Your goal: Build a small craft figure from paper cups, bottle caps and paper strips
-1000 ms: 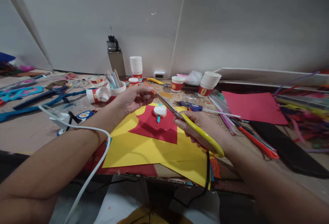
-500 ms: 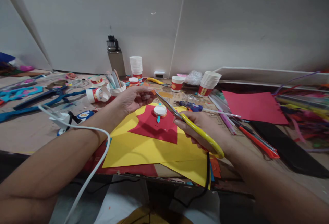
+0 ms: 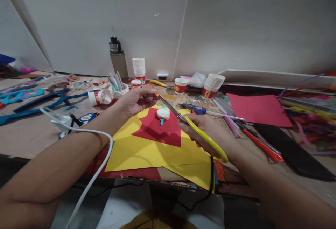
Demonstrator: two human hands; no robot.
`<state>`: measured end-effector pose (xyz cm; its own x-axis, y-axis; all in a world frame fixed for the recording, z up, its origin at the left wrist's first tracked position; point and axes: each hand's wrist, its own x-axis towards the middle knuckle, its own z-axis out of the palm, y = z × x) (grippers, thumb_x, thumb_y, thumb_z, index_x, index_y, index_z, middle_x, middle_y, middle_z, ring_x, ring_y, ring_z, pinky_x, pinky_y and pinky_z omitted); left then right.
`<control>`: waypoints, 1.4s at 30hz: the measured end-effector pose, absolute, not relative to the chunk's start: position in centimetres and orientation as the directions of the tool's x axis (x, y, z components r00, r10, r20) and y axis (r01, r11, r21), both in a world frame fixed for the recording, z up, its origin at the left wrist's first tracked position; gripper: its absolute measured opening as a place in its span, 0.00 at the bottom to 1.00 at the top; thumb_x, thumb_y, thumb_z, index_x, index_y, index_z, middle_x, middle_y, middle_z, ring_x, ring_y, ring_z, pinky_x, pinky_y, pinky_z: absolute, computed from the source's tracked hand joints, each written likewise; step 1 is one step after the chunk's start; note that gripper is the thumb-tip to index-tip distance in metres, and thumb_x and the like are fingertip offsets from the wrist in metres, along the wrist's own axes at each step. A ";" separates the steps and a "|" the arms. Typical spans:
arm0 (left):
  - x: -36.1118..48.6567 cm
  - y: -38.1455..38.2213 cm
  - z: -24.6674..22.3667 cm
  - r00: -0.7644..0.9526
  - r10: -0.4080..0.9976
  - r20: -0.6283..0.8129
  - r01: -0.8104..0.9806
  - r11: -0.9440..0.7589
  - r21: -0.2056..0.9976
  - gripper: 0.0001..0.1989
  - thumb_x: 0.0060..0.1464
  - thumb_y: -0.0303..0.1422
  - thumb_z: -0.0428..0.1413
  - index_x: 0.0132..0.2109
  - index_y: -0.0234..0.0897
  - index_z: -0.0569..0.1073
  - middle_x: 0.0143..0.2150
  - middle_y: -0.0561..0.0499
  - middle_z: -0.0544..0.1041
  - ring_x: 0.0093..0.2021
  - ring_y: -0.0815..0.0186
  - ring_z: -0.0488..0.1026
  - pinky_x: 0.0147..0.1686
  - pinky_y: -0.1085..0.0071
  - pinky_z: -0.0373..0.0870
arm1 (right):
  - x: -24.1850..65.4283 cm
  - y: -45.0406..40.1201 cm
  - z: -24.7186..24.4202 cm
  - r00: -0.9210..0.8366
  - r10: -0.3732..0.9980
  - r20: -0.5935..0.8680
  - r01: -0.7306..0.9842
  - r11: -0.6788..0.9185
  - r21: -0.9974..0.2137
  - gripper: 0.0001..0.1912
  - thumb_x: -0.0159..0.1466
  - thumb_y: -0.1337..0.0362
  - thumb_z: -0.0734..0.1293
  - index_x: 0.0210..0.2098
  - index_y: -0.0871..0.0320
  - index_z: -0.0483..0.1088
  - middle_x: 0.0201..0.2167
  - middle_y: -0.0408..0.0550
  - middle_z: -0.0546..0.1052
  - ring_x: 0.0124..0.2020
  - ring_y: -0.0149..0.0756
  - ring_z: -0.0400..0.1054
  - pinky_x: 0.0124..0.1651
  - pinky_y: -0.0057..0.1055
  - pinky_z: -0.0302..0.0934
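Note:
My right hand [image 3: 201,131] grips yellow-handled scissors [image 3: 206,138], blades pointing up and left. At the blade tips, my left hand [image 3: 140,100] pinches a small piece of orange paper [image 3: 156,94] between thumb and fingers. The blades look nearly closed, and whether they bite into the paper is too small to tell. Below the hands, a white round cup piece [image 3: 163,113] with small blue tabs rests on a red sheet of paper [image 3: 160,134]. That sheet lies on yellow paper [image 3: 131,159] near the table's front edge.
A white cable [image 3: 102,176] runs across my left forearm. Behind stand a bottle [image 3: 118,61], stacked paper cups [image 3: 213,87] and a cup of sticks [image 3: 118,87]. On the right lie a glue gun [image 3: 195,109], a red utility knife [image 3: 262,145] and red paper [image 3: 259,108].
Both hands hold nearly the same pose, the orange paper still at the scissor tips. The scissors and right hand have shifted very slightly left.

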<state>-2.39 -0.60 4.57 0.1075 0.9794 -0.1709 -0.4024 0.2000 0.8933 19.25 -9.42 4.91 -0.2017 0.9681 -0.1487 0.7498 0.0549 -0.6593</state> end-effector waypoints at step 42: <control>-2.4 -0.5 4.4 0.119 0.979 -0.163 -0.422 0.198 0.885 0.04 0.41 0.22 0.60 0.26 0.33 0.72 0.25 0.50 0.77 0.27 0.69 0.77 0.30 0.76 0.73 | 20.1 -8.8 3.7 -0.310 0.949 -0.050 0.692 0.189 -0.697 0.20 0.62 0.46 0.60 0.29 0.57 0.66 0.17 0.38 0.61 0.16 0.25 0.54 0.19 0.23 0.42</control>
<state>-2.40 -0.53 4.39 0.1186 0.9795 -0.1631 -0.4216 0.1984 0.8848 20.13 -8.81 3.72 -0.3098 0.9495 -0.0501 0.6919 0.1890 -0.6968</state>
